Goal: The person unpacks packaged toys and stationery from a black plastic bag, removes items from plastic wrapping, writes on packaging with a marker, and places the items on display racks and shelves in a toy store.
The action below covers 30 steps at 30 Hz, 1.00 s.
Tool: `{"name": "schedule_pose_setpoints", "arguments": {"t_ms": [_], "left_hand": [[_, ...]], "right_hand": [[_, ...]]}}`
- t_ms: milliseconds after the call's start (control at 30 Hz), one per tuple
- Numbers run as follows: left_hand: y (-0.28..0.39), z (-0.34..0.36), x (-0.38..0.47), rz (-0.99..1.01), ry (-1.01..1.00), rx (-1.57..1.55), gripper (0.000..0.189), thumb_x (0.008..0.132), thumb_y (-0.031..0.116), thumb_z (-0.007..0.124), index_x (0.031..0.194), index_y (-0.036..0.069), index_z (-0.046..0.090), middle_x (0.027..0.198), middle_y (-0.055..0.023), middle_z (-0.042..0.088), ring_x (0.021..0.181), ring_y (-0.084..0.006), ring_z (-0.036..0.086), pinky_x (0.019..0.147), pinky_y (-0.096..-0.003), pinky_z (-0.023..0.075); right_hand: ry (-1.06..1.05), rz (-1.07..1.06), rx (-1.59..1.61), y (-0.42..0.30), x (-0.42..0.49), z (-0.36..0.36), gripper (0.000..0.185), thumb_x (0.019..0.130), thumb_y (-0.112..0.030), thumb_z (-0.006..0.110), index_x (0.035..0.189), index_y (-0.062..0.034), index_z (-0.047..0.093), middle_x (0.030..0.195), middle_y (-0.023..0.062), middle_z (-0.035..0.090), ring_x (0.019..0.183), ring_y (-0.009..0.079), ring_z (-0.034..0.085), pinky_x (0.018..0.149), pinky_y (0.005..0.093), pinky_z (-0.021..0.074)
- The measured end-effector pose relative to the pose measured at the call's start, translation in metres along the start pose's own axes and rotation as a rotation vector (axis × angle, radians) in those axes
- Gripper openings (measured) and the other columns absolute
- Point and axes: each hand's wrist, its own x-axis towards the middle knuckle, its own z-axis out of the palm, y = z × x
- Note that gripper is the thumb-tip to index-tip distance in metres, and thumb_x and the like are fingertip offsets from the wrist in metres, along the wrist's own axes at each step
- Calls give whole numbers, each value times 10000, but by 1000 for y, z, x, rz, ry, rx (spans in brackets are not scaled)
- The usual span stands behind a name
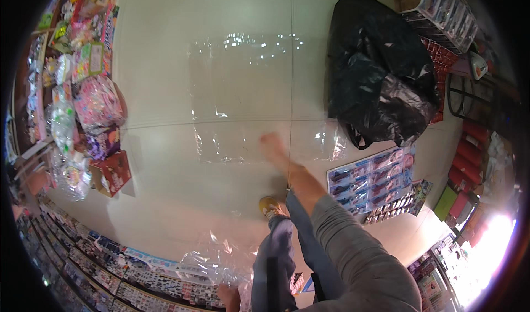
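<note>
A clear plastic sheet or bag (248, 84) lies flat on the pale tiled floor before me. My right hand (273, 148), blurred, reaches over its near edge; no object shows in it, and its fingers are unclear. Low in the picture, my left hand (228, 293) grips a crumpled piece of clear plastic (215, 260) beside my leg; its fingers are partly hidden. A large black plastic bag (381, 71) rests to the right of the flat plastic. Below that bag lies a card of blister-packed toys (370, 179).
Shelves of packaged goods (95, 266) curve along the lower left. Wrapped toys and a red box (112, 173) line the left side. On the right are a white rack (443, 14), a black metal frame (470, 98) and red items (468, 154). My shoe (270, 206) stands near the floor's middle.
</note>
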Motion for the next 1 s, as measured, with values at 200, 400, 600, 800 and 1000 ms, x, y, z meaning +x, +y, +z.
{"name": "schedule_pose_setpoints", "arguments": {"t_ms": [200,400,600,800,1000], "left_hand": [[80,-136,-33,146,69,64,196,672,158,679,691,-21,601,665,-208,587,639,-436,569,583,-502,435],[53,-143,-11,58,-71,170,271,583,127,784,697,2,572,697,-219,611,692,-416,599,603,-461,466],[16,-107,40,-3,-187,320,287,637,165,743,820,23,574,780,-188,610,745,-316,603,663,-421,459],[48,-108,59,-119,-212,-22,233,664,99,749,801,-47,631,741,-155,666,670,-249,634,595,-360,479],[153,-140,74,200,-59,206,232,624,134,696,804,-2,640,904,-218,578,827,-401,567,697,-490,447]], "right_hand": [[-189,209,363,-70,-90,-91,286,808,-259,579,1063,-129,586,1034,147,630,999,296,598,822,405,492],[208,1012,514,152,-137,-104,873,579,-338,846,1281,-29,428,1144,168,569,987,311,589,752,399,519],[428,1503,959,239,-108,-41,977,610,-386,856,1336,-90,272,1268,133,439,995,307,532,672,471,493],[782,1387,1359,247,-59,18,336,779,-275,722,947,-50,538,881,93,596,679,176,580,566,313,486],[-16,704,574,40,-39,-39,380,801,-169,581,1162,-94,490,850,108,612,677,239,605,541,360,491]]}}
